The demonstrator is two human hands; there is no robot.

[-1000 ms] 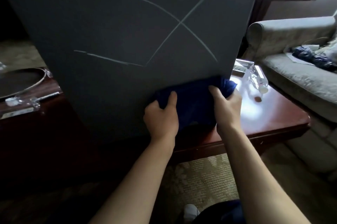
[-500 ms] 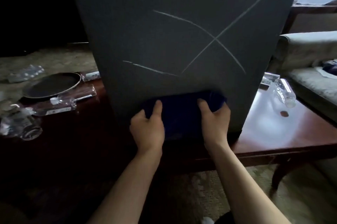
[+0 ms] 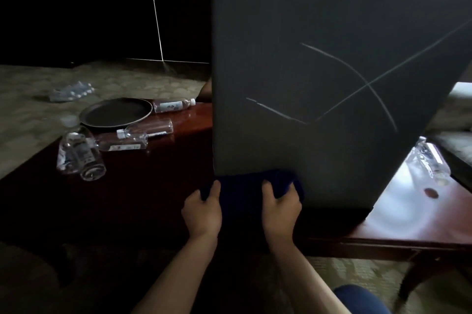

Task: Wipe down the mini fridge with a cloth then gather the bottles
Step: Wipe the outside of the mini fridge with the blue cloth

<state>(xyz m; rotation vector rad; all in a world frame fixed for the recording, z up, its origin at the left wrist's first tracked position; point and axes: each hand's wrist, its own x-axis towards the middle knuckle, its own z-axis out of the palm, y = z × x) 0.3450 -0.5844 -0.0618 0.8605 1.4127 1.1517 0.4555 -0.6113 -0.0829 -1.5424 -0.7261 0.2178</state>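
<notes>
Both hands have slid the cloth leftward and down to the fridge door's lower left corner. Left hand and right hand each grip a bunched edge, fingers curled into the fabric. It looks soft and light, best held spread between two grips like this. Several bottles lie on the desk beside a tray, another at the right; they look light, smooth and likely to roll, so grasp them around the middle.
</notes>
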